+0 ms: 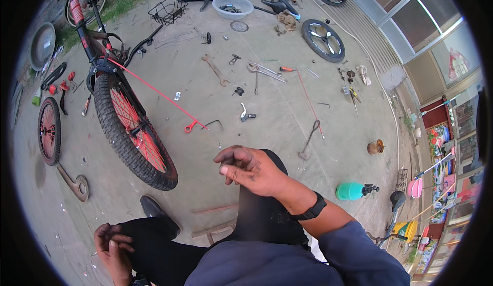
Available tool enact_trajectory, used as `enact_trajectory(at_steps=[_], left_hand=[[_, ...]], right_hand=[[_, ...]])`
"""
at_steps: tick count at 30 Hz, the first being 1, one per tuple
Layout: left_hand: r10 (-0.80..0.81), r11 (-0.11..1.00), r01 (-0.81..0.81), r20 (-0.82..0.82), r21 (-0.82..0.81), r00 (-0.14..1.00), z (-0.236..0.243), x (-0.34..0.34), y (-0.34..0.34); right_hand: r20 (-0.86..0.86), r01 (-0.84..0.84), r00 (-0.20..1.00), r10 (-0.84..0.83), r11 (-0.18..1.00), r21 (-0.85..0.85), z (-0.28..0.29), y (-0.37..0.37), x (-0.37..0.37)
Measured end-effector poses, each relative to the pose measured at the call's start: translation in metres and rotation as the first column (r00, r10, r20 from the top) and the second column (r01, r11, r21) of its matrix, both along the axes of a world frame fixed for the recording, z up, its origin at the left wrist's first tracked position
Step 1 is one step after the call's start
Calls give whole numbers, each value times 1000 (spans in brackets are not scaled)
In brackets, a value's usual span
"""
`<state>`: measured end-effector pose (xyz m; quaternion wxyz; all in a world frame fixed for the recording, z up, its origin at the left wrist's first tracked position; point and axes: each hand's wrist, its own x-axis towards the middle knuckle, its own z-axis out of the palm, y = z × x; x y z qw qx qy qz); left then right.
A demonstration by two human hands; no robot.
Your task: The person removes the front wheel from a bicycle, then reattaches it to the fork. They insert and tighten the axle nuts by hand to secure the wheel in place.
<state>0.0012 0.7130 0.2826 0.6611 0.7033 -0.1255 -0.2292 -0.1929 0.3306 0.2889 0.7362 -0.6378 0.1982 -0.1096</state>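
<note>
My right hand [251, 170] is raised over my right knee, its smudged fingers loosely bent and the thumb a little apart, with nothing visible in it. By my left thigh, my left hand [114, 250] has half-curled, separated fingers and looks bare. Just beyond my right hand, a thin cable end lies on the ground, coming from a red cable [159, 94] that runs from the bicycle [92, 44]. A red ring-ended tool [190, 126] and a black hex key [212, 123] are next to that cable. The bicycle's front wheel [136, 132] stands to the left, with red spokes and a knobbly tyre.
Wrenches [267, 72], a brake lever [246, 113] and a hammer-like tool [309, 139] lie scattered ahead. A loose wheel [323, 40], a grey basin [232, 7] and bicycle parts are farther off. Right of me are a green spray bottle [354, 191] and a rusty can [376, 146].
</note>
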Motion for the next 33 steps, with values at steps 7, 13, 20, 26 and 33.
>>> enact_trajectory(at_steps=[7,13,20,26,33], left_hand=[[29,942,61,-261,329,965,32,42,-24],[148,842,84,-377,533,914,39,72,-63],[96,797,221,-479,562,872,26,84,-64],[54,672,410,-593,617,803,96,44,-148],[-138,511,597,-626,619,767,190,6,-273]], right_hand=[[-210,-39,971,119,936,350,-55,-29,53],[-342,33,928,146,884,467,-64,-46,71],[-501,297,865,-16,821,488,-73,-27,34],[-702,517,711,-41,707,482,4,-17,-21],[-772,772,580,-261,481,417,60,-59,-167]])
